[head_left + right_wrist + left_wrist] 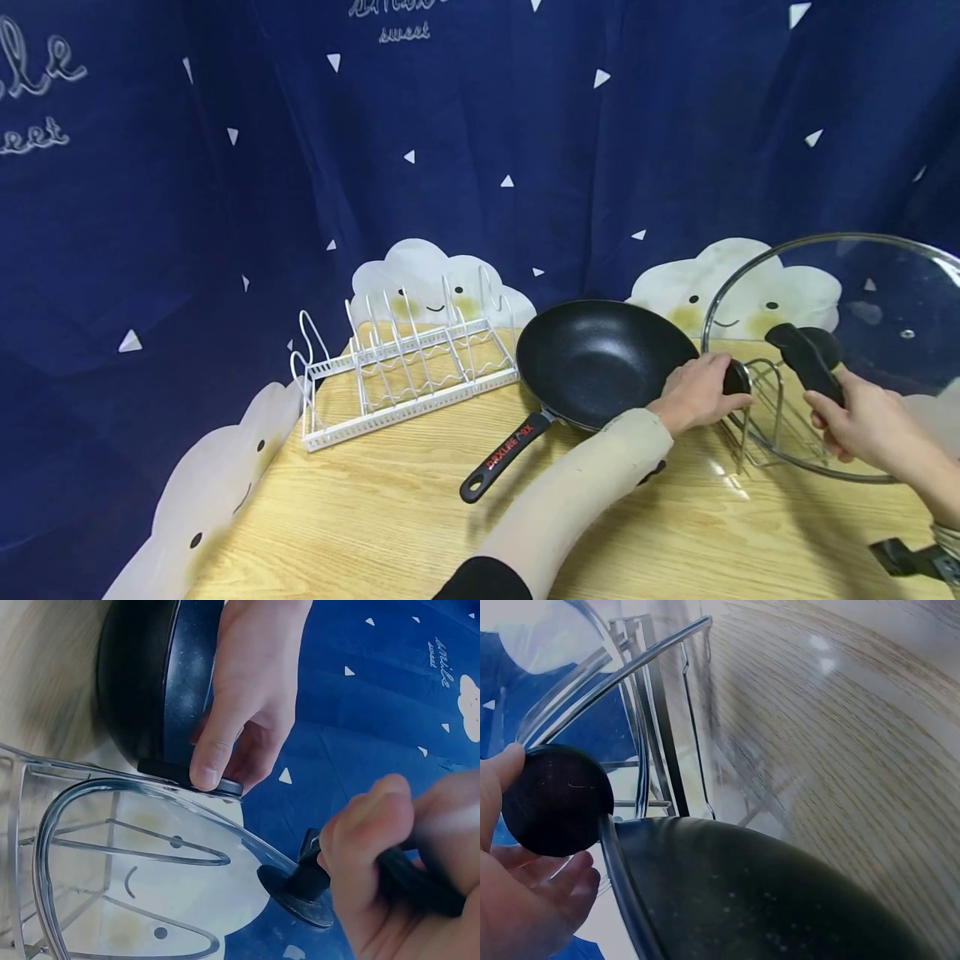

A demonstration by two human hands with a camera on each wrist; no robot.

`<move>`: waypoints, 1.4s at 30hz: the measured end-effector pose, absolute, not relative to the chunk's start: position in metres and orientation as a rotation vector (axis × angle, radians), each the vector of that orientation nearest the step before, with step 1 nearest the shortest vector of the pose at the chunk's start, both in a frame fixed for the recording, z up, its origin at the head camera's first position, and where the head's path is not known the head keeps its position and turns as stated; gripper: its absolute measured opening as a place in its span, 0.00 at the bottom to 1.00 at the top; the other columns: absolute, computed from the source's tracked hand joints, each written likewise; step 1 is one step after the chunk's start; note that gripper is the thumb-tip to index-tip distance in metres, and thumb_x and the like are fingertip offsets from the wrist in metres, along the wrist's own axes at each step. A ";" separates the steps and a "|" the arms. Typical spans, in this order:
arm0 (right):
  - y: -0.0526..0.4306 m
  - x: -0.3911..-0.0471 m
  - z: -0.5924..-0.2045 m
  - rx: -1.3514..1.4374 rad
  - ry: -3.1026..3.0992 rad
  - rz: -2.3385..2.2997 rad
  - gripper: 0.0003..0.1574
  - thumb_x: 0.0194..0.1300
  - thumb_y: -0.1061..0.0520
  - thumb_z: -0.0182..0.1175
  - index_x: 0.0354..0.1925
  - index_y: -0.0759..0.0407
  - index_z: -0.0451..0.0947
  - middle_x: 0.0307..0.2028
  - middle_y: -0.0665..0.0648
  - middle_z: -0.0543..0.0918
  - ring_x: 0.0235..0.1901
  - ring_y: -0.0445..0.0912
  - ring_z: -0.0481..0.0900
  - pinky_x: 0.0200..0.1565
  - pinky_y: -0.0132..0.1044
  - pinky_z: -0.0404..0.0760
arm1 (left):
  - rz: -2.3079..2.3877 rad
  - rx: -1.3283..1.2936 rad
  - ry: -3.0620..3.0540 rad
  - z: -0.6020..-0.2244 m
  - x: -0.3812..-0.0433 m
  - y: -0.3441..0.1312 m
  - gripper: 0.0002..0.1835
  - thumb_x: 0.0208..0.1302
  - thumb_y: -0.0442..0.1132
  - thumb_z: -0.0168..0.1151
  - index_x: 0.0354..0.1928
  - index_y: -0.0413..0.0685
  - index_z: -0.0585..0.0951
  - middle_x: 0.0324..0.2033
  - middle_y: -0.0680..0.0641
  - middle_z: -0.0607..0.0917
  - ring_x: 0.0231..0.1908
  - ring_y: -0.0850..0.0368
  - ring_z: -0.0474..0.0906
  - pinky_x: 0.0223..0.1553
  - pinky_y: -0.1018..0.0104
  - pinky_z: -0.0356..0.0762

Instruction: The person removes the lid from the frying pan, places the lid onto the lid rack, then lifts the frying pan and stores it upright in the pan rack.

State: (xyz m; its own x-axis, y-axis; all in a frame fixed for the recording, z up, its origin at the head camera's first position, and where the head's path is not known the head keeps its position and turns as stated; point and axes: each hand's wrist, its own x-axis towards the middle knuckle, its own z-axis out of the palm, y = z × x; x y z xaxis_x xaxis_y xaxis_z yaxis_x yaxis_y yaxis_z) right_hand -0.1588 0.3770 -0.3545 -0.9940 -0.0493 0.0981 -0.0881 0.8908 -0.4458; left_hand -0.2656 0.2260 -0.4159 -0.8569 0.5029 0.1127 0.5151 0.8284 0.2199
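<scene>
My right hand (877, 417) grips the black handle (813, 362) of a large, upright glass lid (892, 275) with a metal rim. My left hand (701, 392) pinches a small round black disc (559, 799) with a silver edge, beside the frying pan's rim; what it belongs to is unclear. The black frying pan (600, 358) rests on the table, its long handle (506, 457) pointing toward the front left. Behind and through the glass shows a chrome wire rack (45, 847); whether the lid rests in it I cannot tell.
A white wire rack (405, 408) with upright dividers stands to the left of the pan. The wooden table (360, 517) meets a dark blue curtain (450, 192) with printed clouds at the back. A dark strap-like piece (911, 558) shows by the right wrist.
</scene>
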 end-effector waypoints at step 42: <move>0.348 -0.185 -0.356 0.129 -3.043 0.923 0.18 0.74 0.58 0.35 0.32 0.70 0.62 0.16 0.54 0.74 0.12 0.48 0.74 0.16 0.39 0.73 | -0.509 -0.948 -2.904 -0.417 -0.274 0.215 0.31 0.59 0.66 0.57 0.61 0.64 0.68 0.54 0.66 0.72 0.51 0.73 0.70 0.48 0.79 0.69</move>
State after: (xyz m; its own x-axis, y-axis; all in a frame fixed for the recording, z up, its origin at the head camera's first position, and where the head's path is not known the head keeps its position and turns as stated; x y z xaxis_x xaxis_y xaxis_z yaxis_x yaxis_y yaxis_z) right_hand -0.1847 0.3483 -0.3562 -0.9959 -0.0891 -0.0154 -0.0656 0.8284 -0.5563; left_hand -0.2741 0.2147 -0.4171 -0.8117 0.5665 0.1422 0.5811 0.7588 0.2943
